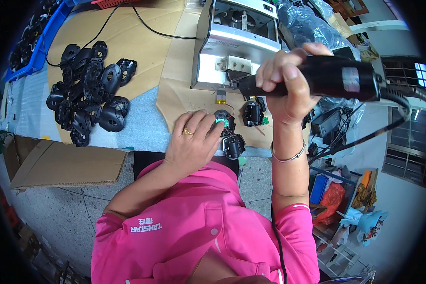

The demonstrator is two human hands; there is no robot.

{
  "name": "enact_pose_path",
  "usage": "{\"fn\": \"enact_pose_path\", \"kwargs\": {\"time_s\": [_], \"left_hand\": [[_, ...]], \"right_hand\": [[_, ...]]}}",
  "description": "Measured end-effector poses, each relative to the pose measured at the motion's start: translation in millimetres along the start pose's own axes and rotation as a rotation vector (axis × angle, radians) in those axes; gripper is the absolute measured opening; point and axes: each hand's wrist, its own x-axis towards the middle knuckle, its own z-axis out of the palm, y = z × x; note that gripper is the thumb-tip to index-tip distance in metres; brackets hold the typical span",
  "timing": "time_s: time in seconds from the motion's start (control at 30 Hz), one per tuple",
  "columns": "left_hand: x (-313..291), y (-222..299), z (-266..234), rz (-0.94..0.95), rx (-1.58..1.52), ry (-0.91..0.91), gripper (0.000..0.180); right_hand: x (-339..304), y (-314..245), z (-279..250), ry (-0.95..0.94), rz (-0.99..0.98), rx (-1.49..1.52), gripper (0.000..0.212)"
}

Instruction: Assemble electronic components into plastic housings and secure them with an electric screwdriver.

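My right hand is wrapped round a thick black electric screwdriver, held almost level. Its narrow end points left, at the front of a metal screw feeder. My left hand, with a gold ring, lies at the table's near edge. Its fingertips press on a black plastic housing with a green circuit board. A thin red wire runs from there toward a small silver battery. Right of this sits a second black housing with its own green board.
Several black plastic shells are heaped on the left of the table. Beyond them stands a blue crate of black parts. Clear plastic bags lie at the far right. The screwdriver's cable hangs down on the right, near a black power box.
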Motion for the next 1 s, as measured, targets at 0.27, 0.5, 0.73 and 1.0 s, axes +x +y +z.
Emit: {"fn": "enact_pose_path", "kwargs": {"time_s": [0.27, 0.5, 0.73, 1.0], "left_hand": [[0, 0, 2, 0.006, 0.000, 0.018, 0.043], [1, 0, 0, 0.002, 0.004, 0.011, 0.043], [1, 1, 0, -0.003, 0.002, 0.003, 0.042], [1, 0, 0, 0.007, 0.007, 0.007, 0.043]], "right_hand": [[3, 1, 2, 0.130, -0.148, 0.084, 0.046], [4, 5, -1, 0.005, -0.114, -0.048, 0.044], [5, 8, 2, 0.046, -0.116, 0.052, 0.047], [6, 7, 3, -0.045, -0.096, -0.054, 0.047]]}}
